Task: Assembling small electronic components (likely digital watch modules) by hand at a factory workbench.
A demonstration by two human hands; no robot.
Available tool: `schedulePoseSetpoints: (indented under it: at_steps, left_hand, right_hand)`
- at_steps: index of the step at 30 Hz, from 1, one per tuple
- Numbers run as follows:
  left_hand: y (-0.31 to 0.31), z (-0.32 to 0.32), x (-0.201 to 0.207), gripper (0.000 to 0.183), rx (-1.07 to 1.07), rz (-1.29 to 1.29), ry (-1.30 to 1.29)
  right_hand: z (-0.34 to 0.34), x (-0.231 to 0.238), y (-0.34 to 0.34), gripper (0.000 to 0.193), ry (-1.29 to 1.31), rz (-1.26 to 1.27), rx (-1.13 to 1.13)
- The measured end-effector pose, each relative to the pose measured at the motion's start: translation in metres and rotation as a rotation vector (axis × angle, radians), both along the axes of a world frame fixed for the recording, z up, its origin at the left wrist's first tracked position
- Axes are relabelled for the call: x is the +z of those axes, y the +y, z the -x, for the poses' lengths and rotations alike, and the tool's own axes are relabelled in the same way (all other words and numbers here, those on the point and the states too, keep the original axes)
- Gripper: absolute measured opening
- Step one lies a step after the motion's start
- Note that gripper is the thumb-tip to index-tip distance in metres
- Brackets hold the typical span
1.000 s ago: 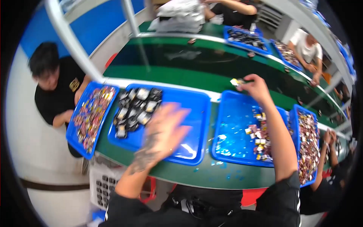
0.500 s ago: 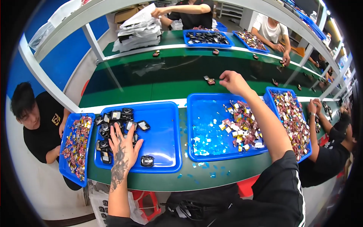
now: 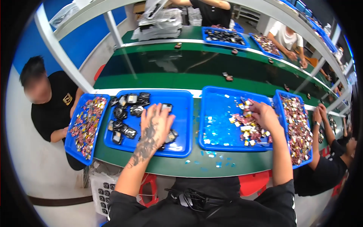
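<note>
My left hand (image 3: 155,125) is over the left blue tray (image 3: 180,121), palm down with fingers stretched out and apart. Around and partly under it lie black camera-like plastic housings (image 3: 118,125), some with pale labels. One housing (image 3: 166,107) shows at its fingertips. My right hand (image 3: 266,116) reaches into the other blue tray (image 3: 223,146), its fingers curled together at a heap of small circuit-board pieces (image 3: 247,128) with red, yellow and white parts. Whatever is between those fingers is hidden. Bits of blue film (image 3: 219,126) cover that tray's left side.
Slim blue trays of small boards stand at the far left (image 3: 85,126) and right (image 3: 297,128). Beyond a white rail runs a green conveyor belt (image 3: 170,81) carrying a small assembly (image 3: 227,77). Co-workers sit opposite and on both sides. Metal posts (image 3: 62,53) frame the line.
My right hand has come back from over the belt to the heap of boards. My left hand has shifted right within its tray, and the housings lie differently. The whole view has shifted.
</note>
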State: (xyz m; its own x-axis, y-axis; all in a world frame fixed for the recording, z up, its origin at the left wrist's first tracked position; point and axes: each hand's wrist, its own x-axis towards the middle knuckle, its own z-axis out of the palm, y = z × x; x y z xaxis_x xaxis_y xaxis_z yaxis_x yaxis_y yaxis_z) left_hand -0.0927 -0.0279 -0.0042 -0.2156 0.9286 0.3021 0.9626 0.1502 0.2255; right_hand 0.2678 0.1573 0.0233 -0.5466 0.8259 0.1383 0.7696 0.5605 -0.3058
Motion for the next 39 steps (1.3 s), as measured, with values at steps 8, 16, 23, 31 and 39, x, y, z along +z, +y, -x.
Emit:
schedulePoseSetpoints:
  at_steps: [8,16,23,31,39]
  left_hand:
    - [0.024,0.033,0.016,0.039,0.073,0.232,-0.030]
    - [0.067,-0.060,0.006,0.027,-0.385,0.097,-1.707]
    - [0.074,-0.073,-0.013,0.024,-0.402,0.043,-1.933]
    - [0.051,-0.042,0.006,0.028,-0.121,-0.009,-1.922]
    - [0.052,-0.100,-0.005,0.019,-0.666,-0.094,-1.140]
  right_hand:
    - [0.025,-0.009,0.006,0.015,0.318,0.020,0.062]
    - [-0.020,-0.035,-0.011,0.004,0.661,0.053,-0.057]
    - [-0.043,-0.027,-0.001,0.003,0.785,0.046,-0.155]
    - [0.043,0.007,-0.049,0.009,0.829,0.392,-0.112]
    - [0.075,0.013,-0.098,0.012,0.968,0.488,0.072]
